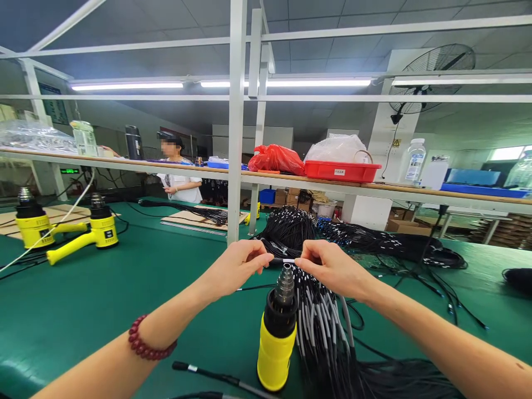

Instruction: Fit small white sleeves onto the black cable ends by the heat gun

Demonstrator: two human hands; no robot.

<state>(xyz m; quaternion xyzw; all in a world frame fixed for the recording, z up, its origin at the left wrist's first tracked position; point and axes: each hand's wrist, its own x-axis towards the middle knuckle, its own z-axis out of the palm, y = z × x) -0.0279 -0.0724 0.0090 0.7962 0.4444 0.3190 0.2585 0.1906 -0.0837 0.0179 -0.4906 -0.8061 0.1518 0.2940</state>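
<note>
Black cable (284,260), white-banded, pinched in closed left grip (238,267) and right grip (331,268), above upright yellow heat gun (276,346), near edge of surface (203,327).

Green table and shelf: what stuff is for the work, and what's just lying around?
Seem to be for the work:
thin black-and-white piece, held by the left hand and right hand
upright yellow heat gun, its nozzle near the hands
cable bundle beside it, probably

Seem just lying around, all on the shelf:
red plastic bag
red tray
dark flask
white-capped bottle
</note>
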